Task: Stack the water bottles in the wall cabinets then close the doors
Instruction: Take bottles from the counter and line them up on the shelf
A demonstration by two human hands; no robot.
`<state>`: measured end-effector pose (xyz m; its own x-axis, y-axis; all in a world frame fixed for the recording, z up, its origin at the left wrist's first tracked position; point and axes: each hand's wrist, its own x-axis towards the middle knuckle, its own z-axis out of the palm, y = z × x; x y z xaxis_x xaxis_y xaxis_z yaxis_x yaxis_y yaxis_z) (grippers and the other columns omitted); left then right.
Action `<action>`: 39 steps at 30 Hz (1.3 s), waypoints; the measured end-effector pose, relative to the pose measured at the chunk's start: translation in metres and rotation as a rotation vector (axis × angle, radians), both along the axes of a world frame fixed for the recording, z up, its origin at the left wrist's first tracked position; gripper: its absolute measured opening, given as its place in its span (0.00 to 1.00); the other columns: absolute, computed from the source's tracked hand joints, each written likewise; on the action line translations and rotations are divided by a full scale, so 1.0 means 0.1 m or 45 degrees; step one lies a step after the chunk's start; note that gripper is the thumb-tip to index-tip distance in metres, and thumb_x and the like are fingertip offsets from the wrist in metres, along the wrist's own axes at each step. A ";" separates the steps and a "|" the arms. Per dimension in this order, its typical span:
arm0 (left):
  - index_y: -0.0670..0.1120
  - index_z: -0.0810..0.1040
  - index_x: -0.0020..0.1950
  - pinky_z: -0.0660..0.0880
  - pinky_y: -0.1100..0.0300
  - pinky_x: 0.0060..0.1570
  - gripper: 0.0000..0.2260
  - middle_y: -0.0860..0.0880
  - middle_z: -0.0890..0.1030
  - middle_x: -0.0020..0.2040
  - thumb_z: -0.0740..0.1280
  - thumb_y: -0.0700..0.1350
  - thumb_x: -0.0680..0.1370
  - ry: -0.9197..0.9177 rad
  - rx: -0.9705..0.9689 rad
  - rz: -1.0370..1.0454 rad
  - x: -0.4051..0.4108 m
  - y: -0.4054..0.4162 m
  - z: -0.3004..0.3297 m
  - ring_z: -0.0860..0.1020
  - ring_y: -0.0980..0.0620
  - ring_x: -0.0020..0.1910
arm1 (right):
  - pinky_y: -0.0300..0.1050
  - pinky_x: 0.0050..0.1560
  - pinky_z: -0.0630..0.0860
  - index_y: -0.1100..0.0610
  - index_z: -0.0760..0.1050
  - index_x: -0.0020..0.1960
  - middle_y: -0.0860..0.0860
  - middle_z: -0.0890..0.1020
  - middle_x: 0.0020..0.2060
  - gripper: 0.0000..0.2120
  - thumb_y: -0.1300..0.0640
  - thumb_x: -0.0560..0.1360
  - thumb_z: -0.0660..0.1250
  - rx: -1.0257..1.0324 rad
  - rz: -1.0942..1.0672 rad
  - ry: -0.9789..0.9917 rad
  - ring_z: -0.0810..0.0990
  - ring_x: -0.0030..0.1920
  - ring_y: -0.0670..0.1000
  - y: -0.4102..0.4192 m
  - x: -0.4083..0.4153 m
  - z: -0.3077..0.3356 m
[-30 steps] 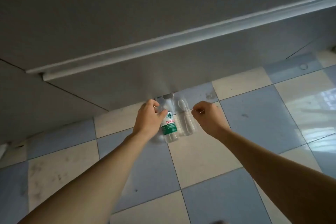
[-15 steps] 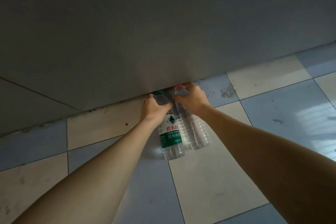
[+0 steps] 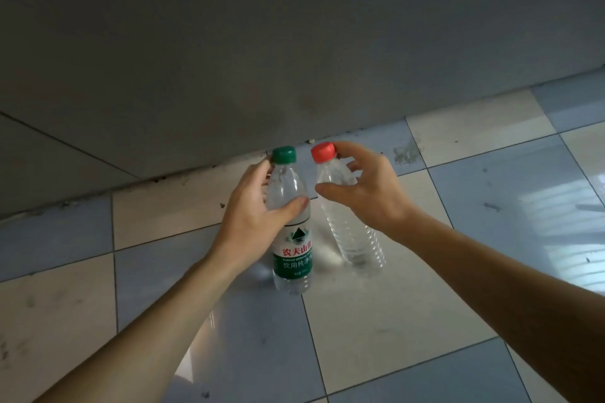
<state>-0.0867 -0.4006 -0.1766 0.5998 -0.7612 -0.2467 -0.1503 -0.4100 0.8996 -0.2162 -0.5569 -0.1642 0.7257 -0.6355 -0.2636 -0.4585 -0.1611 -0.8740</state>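
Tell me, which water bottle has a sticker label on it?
The green-capped bottle, held by the left hand, has the green and white label. The red-capped bottle by the right hand is plain and clear.

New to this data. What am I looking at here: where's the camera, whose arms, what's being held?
There is no robot here. The camera sits on a person's head and looks forward and down, so the two bare arms that come in from the bottom are the wearer's own. This is the only view.

The left hand grips the green-capped bottle, the one with the green and white label, around its upper body. The right hand curls around the neck and shoulder of the red-capped bottle, which is clear and has no label.

Below them is a tiled floor of pale and blue squares, and a grey wall fills the top. Whether the bottles rest on the floor or are lifted off it is hard to tell. No cabinet is in view.
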 end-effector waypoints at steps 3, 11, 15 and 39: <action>0.63 0.70 0.68 0.74 0.70 0.57 0.28 0.68 0.75 0.63 0.78 0.50 0.73 -0.139 -0.135 0.022 -0.04 0.10 0.11 0.74 0.67 0.63 | 0.36 0.53 0.77 0.47 0.75 0.65 0.39 0.80 0.54 0.26 0.56 0.69 0.79 -0.075 0.028 -0.092 0.78 0.54 0.40 0.03 -0.02 0.18; 0.62 0.66 0.68 0.72 0.56 0.65 0.33 0.56 0.75 0.64 0.79 0.48 0.69 -0.317 -0.317 0.091 -0.03 0.40 0.12 0.74 0.52 0.67 | 0.36 0.59 0.76 0.46 0.66 0.59 0.36 0.75 0.54 0.26 0.58 0.71 0.78 -0.207 0.049 -0.247 0.75 0.58 0.40 0.10 0.02 0.26; 0.69 0.64 0.67 0.72 0.61 0.66 0.34 0.60 0.74 0.64 0.78 0.51 0.70 -0.307 -0.329 0.098 -0.06 0.47 0.09 0.74 0.51 0.67 | 0.42 0.61 0.77 0.44 0.65 0.59 0.40 0.75 0.56 0.28 0.56 0.70 0.79 -0.245 0.114 -0.199 0.75 0.59 0.44 0.12 0.11 0.25; 0.55 0.72 0.65 0.75 0.72 0.49 0.31 0.59 0.82 0.55 0.82 0.49 0.67 0.026 -0.133 0.301 -0.23 0.51 -0.42 0.81 0.58 0.56 | 0.28 0.48 0.76 0.46 0.67 0.65 0.42 0.79 0.55 0.33 0.58 0.68 0.81 -0.049 -0.113 -0.122 0.79 0.54 0.38 0.46 0.05 -0.57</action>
